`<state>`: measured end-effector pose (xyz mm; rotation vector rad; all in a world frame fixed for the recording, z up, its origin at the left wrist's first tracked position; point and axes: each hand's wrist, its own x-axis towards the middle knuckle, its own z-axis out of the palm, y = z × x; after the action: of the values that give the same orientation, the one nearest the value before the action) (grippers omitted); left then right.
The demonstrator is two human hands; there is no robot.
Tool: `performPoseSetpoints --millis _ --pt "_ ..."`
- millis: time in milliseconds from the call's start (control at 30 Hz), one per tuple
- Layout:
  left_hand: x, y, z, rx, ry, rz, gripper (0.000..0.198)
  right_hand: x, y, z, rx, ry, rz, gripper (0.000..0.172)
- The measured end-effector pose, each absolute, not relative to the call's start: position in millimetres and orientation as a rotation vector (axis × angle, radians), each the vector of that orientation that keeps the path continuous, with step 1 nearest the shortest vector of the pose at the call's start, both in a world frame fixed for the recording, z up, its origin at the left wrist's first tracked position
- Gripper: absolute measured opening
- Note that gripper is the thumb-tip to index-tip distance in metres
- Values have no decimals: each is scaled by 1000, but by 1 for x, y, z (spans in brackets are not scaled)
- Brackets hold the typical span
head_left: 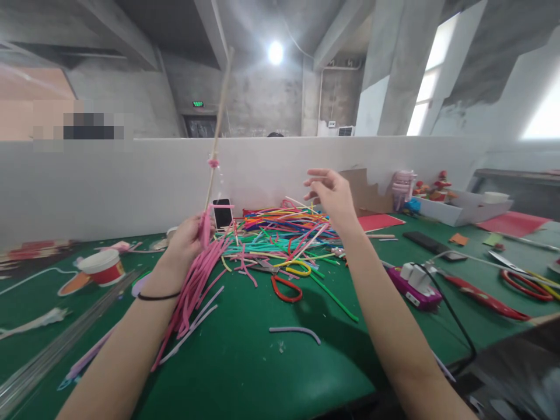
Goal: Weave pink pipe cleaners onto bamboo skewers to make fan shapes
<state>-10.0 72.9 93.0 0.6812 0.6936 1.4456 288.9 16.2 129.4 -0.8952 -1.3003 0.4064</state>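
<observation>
My left hand is closed round the lower part of a thin wooden stick, which stands nearly upright with a slight tilt to the right. A fuzzy pink pipe cleaner is against the stick at my fingers, and a small pink tuft sits higher up it. Right of the stick, my right hand is raised above the table, fingers bent and apart; I see nothing clear between them. Below my left hand lies a bundle of pink pipe cleaners. Multicoloured pipe cleaners are heaped between the hands.
Red-handled scissors and a bent lilac pipe cleaner lie on the green table. A paper cup stands left; a purple power strip with a black cable is right. A white partition rises behind.
</observation>
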Motion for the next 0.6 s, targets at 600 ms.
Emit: performPoseSetpoints --millis 600 --pt "32 56 77 722 503 796 25 235 27 100 -959 -1754 589 38"
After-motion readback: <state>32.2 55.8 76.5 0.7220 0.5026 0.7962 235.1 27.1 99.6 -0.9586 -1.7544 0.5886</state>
